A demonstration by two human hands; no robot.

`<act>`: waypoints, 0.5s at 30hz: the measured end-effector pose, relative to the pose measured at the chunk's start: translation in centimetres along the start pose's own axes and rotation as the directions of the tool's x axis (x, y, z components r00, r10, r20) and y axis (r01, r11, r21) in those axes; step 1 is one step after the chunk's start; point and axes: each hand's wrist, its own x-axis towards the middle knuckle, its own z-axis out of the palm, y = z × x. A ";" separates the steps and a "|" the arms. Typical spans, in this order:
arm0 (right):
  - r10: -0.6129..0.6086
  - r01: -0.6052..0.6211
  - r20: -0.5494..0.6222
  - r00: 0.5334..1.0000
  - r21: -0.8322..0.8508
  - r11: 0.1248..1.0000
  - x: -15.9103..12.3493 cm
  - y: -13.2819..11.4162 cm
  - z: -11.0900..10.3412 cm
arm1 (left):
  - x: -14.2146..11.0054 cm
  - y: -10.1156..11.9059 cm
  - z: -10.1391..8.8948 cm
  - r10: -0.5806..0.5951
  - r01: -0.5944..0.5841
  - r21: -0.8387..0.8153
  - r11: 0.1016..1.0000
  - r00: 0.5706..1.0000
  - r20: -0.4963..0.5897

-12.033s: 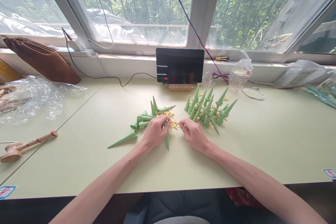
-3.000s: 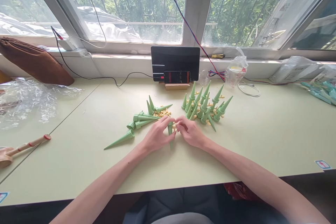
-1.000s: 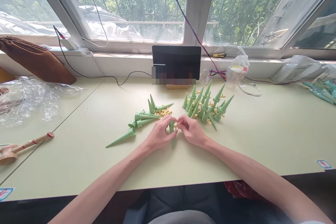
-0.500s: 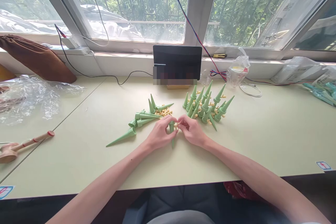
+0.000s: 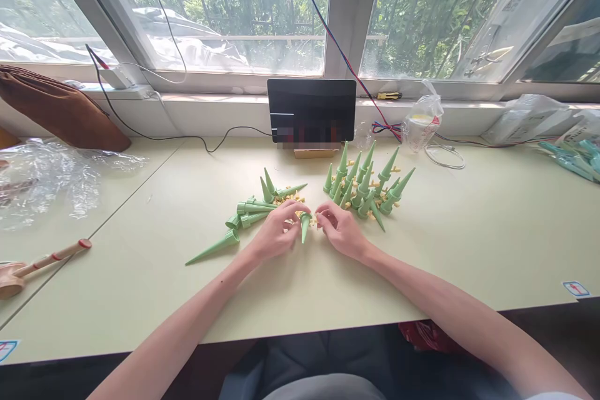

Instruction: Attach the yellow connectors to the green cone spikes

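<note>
Between my hands hangs a green plastic cone (image 5: 305, 228), point downward, with a small yellowish valve piece (image 5: 314, 221) at its side near the wide end. My left hand (image 5: 279, 228) is curled at the cone's left, fingertips at its wide top. My right hand (image 5: 341, 231) pinches at the yellowish piece with thumb and fingers. Left of them lie several loose green cones (image 5: 253, 207), beside a small heap of yellowish pieces (image 5: 287, 197) partly hidden by my left hand. Behind my right hand, several cones fitted with yellowish pieces (image 5: 363, 187) stand mostly point up.
A dark tablet (image 5: 312, 109) leans on a stand at the back. Clear plastic wrap (image 5: 70, 175) and a wooden kendama-like toy (image 5: 47, 262) are at left. A bagged cup (image 5: 420, 122) and a coiled white cable (image 5: 445, 156) lie back right. The table's front edge (image 5: 300, 332) is near me.
My left hand has loosened and shifted slightly left on the cone, its thumb drawn back. The cone's tip now points more toward me. My right hand has barely moved.
</note>
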 end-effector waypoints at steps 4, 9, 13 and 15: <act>-0.002 0.002 -0.002 1.000 -0.012 1.000 0.0 0.1 0.0 | -0.3 0.4 0.2 0.037 -0.040 0.063 0.997 0.998 0.049; 0.007 -0.007 0.015 1.000 -0.014 1.000 0.0 0.1 0.0 | -0.2 0.4 0.5 0.072 -0.074 0.110 0.991 0.997 0.023; 0.019 -0.018 0.016 1.000 -0.028 0.999 -0.1 0.0 0.0 | -0.1 0.1 0.7 0.091 -0.088 0.114 0.990 0.996 -0.017; 0.021 -0.020 0.017 1.000 -0.031 0.999 0.0 0.0 0.0 | -0.1 0.0 0.8 0.082 -0.079 0.109 0.991 0.996 -0.021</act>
